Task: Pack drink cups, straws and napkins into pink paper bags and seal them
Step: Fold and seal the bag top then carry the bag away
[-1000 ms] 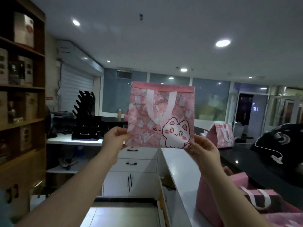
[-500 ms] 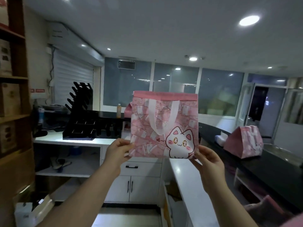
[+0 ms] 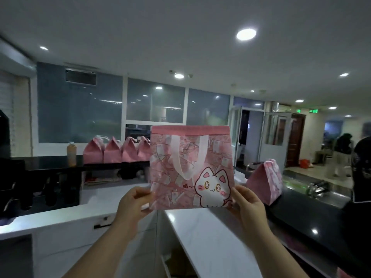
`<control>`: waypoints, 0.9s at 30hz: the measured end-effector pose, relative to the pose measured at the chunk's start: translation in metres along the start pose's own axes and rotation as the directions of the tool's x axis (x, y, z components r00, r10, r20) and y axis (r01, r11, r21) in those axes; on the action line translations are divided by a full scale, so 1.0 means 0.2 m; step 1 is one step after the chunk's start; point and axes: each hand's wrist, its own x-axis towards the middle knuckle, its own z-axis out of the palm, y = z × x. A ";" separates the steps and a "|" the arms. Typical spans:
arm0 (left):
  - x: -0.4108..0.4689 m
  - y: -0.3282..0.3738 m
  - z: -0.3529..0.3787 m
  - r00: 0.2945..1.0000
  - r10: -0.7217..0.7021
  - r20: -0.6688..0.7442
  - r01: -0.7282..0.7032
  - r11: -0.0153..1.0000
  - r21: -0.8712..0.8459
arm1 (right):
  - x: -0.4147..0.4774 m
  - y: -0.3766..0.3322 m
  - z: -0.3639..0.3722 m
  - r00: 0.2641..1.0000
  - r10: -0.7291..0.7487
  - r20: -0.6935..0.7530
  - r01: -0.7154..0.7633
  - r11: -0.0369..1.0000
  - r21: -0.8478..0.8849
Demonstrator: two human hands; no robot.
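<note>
In the head view the pink bag (image 3: 190, 167) hangs in the air at chest height, upright and flat, its cat print facing the camera and its white handle loop lying against the front. It is above the near end of the white counter (image 3: 210, 237) and touches nothing but the hands. The left hand (image 3: 132, 203) pinches the lower left corner with fingers curled over the edge, and the right hand (image 3: 247, 205) pinches the lower right corner likewise. The bag looks empty, so probably very light, thin and easily creased; it keeps its shape only because both corners are held taut. A hold at the folded top band or the handle would likely suit opening it better than the bottom. Compared with a second ago, the grip is unchanged but the head has turned right: a black rack has slid to the left edge, and a row of packed bags (image 3: 116, 151) beside a bottle (image 3: 71, 154) now shows behind.
</note>
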 end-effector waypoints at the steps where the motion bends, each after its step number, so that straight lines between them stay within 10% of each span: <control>1: 0.08 -0.04 0.03 0.999 -0.015 0.034 0.015 1.000 -0.006 | 0.04 0.02 -0.01 0.999 0.004 -0.036 -0.005 1.000 -0.007; 27: 0.76 -0.97 2.04 0.781 -0.219 0.586 0.321 0.944 -0.075 | 1.10 -0.15 -1.41 0.763 -0.121 -0.635 0.023 0.987 -0.160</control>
